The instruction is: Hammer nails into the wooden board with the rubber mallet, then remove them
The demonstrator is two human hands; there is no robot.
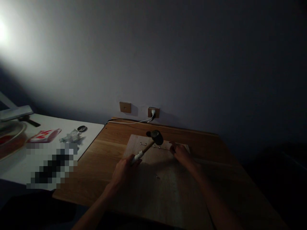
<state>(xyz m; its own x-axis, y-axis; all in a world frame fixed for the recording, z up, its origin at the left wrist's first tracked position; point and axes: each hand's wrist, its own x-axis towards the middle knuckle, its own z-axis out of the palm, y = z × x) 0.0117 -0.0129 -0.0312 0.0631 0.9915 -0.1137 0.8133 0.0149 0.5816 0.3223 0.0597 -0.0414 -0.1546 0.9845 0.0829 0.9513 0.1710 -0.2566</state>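
at far left we saw a clear round bowl [21, 140] of blurred reddish contents [9, 144], a red-and-white packet [45, 135], a crumpled plastic bag [74, 136], our left hand [122, 170] clenched round a mallet [148, 146] over a wooden board [165, 188] with nails [159, 147], our right hand [180, 152] at its far edge, grip unclear to us

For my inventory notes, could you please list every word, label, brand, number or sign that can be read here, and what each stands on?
No text can be read.
Red-and-white packet: red marks, too blurred to read.
Hammer: no lettering discernible.
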